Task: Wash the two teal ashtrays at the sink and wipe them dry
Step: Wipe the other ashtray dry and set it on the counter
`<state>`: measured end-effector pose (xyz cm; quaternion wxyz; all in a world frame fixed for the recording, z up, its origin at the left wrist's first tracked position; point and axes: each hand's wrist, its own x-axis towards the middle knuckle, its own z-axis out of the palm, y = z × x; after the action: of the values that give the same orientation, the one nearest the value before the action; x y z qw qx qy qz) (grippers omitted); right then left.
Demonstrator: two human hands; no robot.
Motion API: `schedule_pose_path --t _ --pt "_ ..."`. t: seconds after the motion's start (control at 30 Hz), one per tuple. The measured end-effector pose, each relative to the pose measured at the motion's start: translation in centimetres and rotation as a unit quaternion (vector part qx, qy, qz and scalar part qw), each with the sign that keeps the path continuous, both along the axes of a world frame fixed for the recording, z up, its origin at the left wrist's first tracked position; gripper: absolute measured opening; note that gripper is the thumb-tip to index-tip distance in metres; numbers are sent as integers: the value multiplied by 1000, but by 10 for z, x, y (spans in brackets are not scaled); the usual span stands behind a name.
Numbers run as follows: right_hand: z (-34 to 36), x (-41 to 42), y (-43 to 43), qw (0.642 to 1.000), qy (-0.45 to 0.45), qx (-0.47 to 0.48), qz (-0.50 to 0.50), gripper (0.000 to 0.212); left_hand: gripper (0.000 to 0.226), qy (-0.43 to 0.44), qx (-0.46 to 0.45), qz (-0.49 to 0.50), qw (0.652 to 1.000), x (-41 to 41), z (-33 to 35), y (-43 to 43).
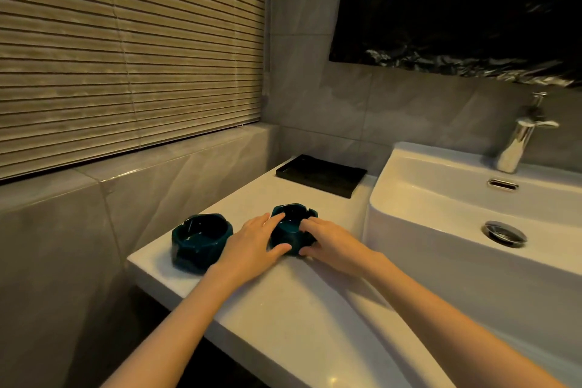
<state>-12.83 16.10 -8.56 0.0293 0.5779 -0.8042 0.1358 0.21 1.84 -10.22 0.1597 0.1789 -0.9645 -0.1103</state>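
Observation:
Two teal ashtrays stand on the white counter (283, 309) left of the sink. The left ashtray (200, 241) stands alone near the counter's left end. The right ashtray (293, 225) sits between both my hands. My left hand (255, 244) grips its left side, fingers on the rim and thumb at its front. My right hand (327, 241) grips its right side, fingers curled over the rim. The ashtray rests on the counter as far as I can see.
A white basin (419, 198) with a metal drain (505, 231) lies to the right, a chrome faucet (519, 138) at its back. A black tray (321, 175) sits at the counter's far end. Blinds cover the window on the left; a grey tiled ledge runs beneath.

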Motion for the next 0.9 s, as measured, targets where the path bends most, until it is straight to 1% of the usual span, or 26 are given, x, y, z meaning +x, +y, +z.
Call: schedule_pose_path --t 0.13,0.2,0.27,0.37,0.43,0.47,0.57,0.67,0.73,0.8,0.9 --pt "-2 2 2 1000 -16 -17 8 25 65 8 58 -20 998 -3 -7 -5" --pt "-2 5 4 999 -17 -28 11 25 63 32 115 -24 993 -3 -5 -2" --pt "5 8 6 999 -11 -49 11 24 61 74 188 -32 979 -4 2 2" --pt "29 10 11 996 -4 -88 11 23 61 164 305 -56 936 -7 21 10" --pt "47 9 18 993 13 -117 18 24 65 198 361 -66 909 -10 38 19" --pt "57 9 23 991 22 -129 20 25 66 206 396 -73 892 -12 47 24" --pt "85 7 40 985 40 -167 27 24 61 221 513 -88 825 -18 78 40" --pt "111 1 64 982 66 -177 5 25 60 231 595 -122 760 -33 106 56" --pt "123 -6 84 980 96 -177 -9 28 53 225 641 -131 722 -47 122 70" --pt "132 -14 105 977 119 -175 -17 27 47 210 671 -138 697 -61 133 84" --pt "140 -26 136 975 139 -167 -38 28 37 198 679 -158 689 -82 143 111"
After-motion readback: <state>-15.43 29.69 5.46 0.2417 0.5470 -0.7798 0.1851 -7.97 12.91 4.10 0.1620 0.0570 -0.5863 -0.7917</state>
